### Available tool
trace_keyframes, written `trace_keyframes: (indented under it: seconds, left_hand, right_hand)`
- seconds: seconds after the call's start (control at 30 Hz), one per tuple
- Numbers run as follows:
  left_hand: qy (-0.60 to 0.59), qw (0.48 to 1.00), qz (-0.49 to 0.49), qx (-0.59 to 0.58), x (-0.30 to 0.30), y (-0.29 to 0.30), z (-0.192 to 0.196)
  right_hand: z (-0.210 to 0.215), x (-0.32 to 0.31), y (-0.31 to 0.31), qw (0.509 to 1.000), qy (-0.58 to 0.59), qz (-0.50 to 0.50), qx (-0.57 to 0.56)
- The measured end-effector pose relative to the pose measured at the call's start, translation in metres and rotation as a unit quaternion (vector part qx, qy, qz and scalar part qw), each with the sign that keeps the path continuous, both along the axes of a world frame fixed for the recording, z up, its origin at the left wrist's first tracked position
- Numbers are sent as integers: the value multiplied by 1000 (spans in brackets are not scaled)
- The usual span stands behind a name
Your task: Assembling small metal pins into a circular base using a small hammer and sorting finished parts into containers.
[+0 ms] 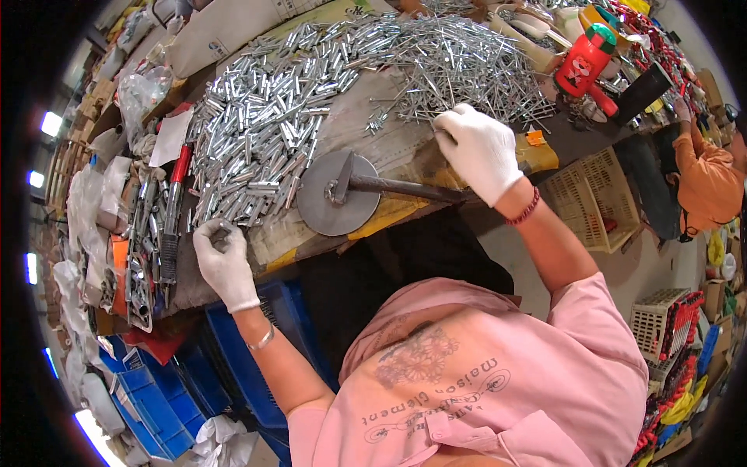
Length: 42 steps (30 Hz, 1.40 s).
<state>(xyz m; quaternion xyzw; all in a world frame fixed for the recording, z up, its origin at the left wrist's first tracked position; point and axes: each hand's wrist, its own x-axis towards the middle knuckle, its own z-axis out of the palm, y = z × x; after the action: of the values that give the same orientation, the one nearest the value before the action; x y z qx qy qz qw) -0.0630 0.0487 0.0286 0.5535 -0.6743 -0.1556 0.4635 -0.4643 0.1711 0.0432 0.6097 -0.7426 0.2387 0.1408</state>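
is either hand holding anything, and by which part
Cannot be told: the left hand is curled beside the metal tubes, the right hand beside the metal pins; any piece held is too small to make out.

White lights [51,123] glare at left, metal tubes [261,117] glint, and edges curve into black.

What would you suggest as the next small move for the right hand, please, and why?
Probably have the right hand pick one rod from the pile of thin metal rods: that hand is right at the pile's near edge, while the left hand is beside the short metal tubes. I cannot tell whether either hand holds a piece.
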Motion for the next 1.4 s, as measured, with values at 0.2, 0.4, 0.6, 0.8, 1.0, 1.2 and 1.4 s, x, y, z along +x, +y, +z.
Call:
trace_keyframes:
  seconds: [0.2, 0.4, 0.6, 0.8, 1.0, 1.2, 1.4]
  left_hand:
    - [-110, 969, -217, 48, -57, 56, 37]
    - [-141, 943, -300, -18, -79, 48, 24]
    - [-75, 954, -290, 20, -76, 45, 13]
    - [-61, 955, -288, 25, -69, 47, 9]
    - [-44, 961, -272, 11, -67, 49, 0]
    - [-40, 961, -272, 5, -70, 50, 6]
    - [-74, 959, -273, -19, -71, 44, 3]
  right_hand:
    - [-31, -23, -38, 986, 121, -61, 99]
    - [8, 19, -11, 972, -188, 113, -85]
    - [3, 87, -2, 892, -357, 271, 57]
    - [2, 89, -2, 961, -75, 260, 54]
    - [1, 87, -6, 955, -14, 292, 43]
    - [-3, 87, -8, 955, -11, 295, 25]
    - [-7, 86, -12, 954, -12, 300, 0]
